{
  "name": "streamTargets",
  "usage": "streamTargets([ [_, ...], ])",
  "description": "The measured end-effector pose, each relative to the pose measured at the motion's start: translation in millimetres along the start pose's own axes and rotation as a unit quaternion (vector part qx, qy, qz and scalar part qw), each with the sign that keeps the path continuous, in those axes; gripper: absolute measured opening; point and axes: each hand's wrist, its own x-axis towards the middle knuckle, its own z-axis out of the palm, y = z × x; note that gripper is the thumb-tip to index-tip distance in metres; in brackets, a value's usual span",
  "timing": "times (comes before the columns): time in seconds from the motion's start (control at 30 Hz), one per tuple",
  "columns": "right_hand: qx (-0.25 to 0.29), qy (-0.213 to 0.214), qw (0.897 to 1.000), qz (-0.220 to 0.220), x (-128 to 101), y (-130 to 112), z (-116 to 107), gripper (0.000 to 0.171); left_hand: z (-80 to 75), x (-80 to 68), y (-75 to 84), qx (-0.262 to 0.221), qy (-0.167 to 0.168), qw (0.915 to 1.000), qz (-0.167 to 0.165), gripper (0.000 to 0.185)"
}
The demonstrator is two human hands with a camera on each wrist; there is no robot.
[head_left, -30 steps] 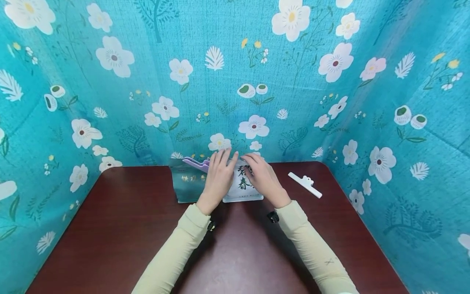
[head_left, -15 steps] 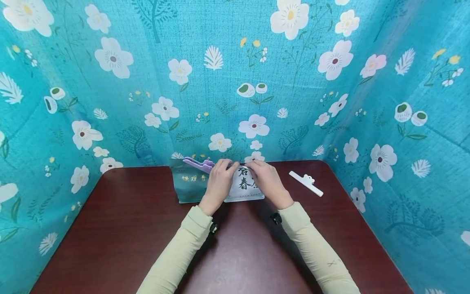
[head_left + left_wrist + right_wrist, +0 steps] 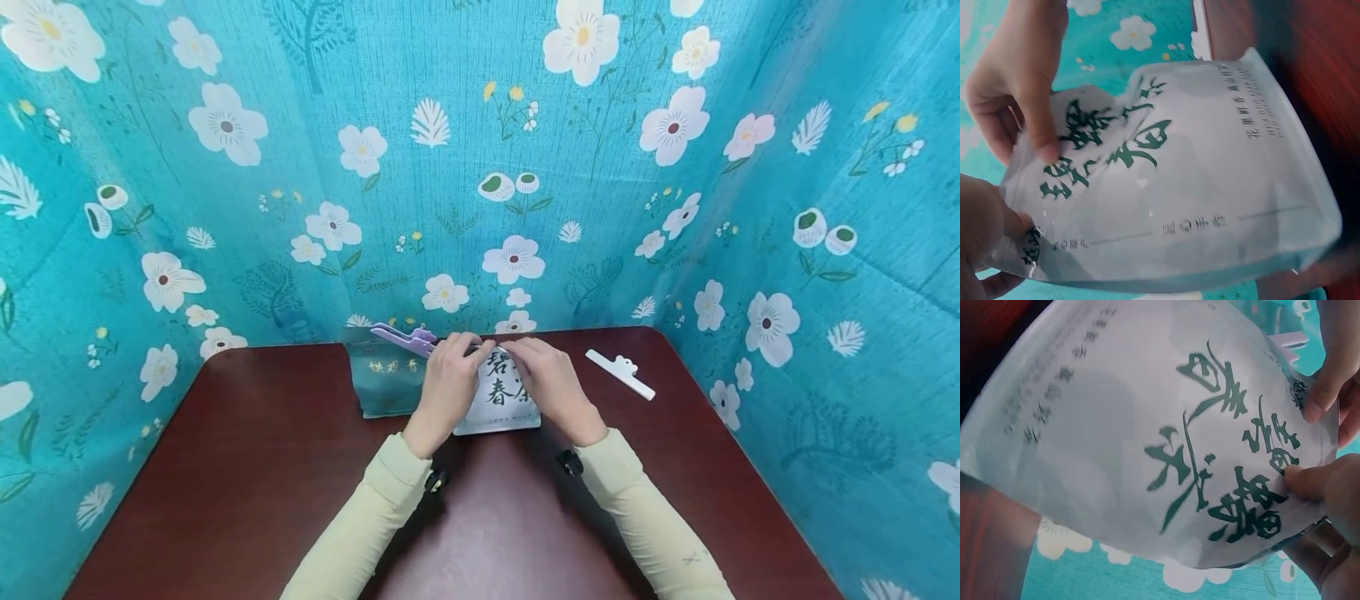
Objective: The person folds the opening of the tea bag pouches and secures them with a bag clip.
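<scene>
Status, L to R.

Dark green pouch (image 3: 386,377): stands at rear of table (image 3: 247,467), top edge already closed by a purple sealing clip (image 3: 401,337). This unit reads as done.

White tea pouch (image 3: 501,392), green brush characters on front: stands just right of the green pouch, touching or nearly so; can't tell which. Located at table rear, centre, between both hands. No clip on it yet.

Left hand (image 3: 447,379): fingers curled over the pouch's top-left edge, pinching it. Left wrist view shows the thumb pressed on the film at the corner.

Right hand (image 3: 550,385): holds the top-right edge, thumb and fingertips (image 3: 1302,478) pinched on the film by the printed characters. Top edge is crumpled between the two grips; whether it is folded flat can't be told.

White sealing clip (image 3: 621,374): lies on table well right of the hands, untouched.

Judgement: approx. halfway. One pouch clipped; second pouch top being gathered, clip fitting remains.
</scene>
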Motion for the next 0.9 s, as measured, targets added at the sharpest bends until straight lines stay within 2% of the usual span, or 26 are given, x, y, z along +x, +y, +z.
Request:
streamTargets([
  [0.23,0.029,0.004,0.999,-0.033,-5.8,-22.2,-2.4,0.032,-24.1,-15.7,6.3,-0.001,0.004,1.0000,-0.006,0.033],
  [0.5,0.045,0.009,0.993,-0.107,-2.2,-41.8,9.8,0.034,-48.1,-34.4,-5.0,-0.016,0.016,0.9995,-0.021,0.036],
  [0.67,0.045,0.003,0.992,-0.120,-3.0,-52.3,19.3,0.035,-55.2,-47.5,-13.3,-0.021,0.001,0.9992,-0.033,0.035],
  [0.8,0.046,-0.003,0.992,-0.118,-2.9,-58.8,24.0,0.035,-59.0,-53.3,-16.0,0.001,-0.011,0.9997,-0.023,0.031],
  [0.9,0.036,0.003,0.992,-0.118,-2.8,-58.8,25.4,0.035,-58.4,-52.0,-14.6,0.026,-0.013,0.9995,-0.010,0.028],
])
